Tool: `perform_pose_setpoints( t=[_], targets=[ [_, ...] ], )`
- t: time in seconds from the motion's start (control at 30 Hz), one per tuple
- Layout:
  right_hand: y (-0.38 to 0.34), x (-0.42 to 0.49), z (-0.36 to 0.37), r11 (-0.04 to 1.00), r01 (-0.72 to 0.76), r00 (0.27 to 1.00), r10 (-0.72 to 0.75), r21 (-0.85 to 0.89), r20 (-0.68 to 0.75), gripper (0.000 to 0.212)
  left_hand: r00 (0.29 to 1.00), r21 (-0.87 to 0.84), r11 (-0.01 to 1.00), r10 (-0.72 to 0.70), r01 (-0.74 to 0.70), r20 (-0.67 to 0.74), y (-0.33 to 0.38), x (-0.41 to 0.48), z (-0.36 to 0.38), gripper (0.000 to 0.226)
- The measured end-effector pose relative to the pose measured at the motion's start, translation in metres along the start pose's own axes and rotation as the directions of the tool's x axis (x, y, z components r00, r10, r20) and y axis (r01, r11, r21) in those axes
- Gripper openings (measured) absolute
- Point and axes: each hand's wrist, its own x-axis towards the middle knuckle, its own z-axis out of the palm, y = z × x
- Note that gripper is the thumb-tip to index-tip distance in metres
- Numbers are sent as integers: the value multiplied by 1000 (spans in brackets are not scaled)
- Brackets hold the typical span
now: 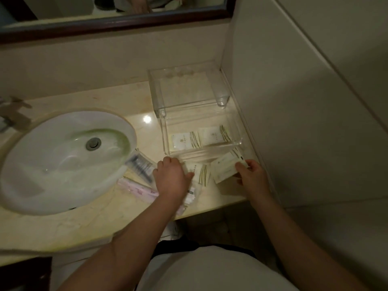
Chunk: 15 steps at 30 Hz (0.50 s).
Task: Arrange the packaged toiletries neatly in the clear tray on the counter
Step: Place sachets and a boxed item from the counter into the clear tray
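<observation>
A clear tray (201,153) stands on the marble counter (138,101) by the right wall. Two white packets with olive stripes lie flat in it, one on the left (184,140) and one on the right (214,134). My right hand (251,173) pinches a white boxed packet (225,168) just in front of the tray's near wall. My left hand (171,175) rests curled on a striped packet (200,173) lying on the counter; whether it grips the packet is unclear. A clear-wrapped comb (139,165) and a pink wrapped item (136,189) lie left of that hand.
A second clear raised stand (184,89) sits behind the tray, in the corner. The white sink basin (63,160) fills the counter's left side, a mirror with a dark frame (117,22) hangs above, and the tiled wall (294,122) closes the right.
</observation>
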Motion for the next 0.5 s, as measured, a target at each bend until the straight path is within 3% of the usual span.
perform_pose_setpoints(
  t=[0.13, 0.3, 0.5],
  targets=[
    [-2, -6, -3, 996, -24, 1000, 24, 80, 2, 6, 991, -103, 985, -135, 136, 21, 13, -2, 3, 43],
    [-2, -8, -7, 994, -33, 999, 32, 101, 10, 6, 979, -223, 954, -189, 202, 79, 14, 2, -5, 12],
    [-7, -7, -5, 992, 18, 1000, -21, 122, 22, 6, 995, -531, 842, -68, 99, 78, 8, -2, -26, 16]
  ],
)
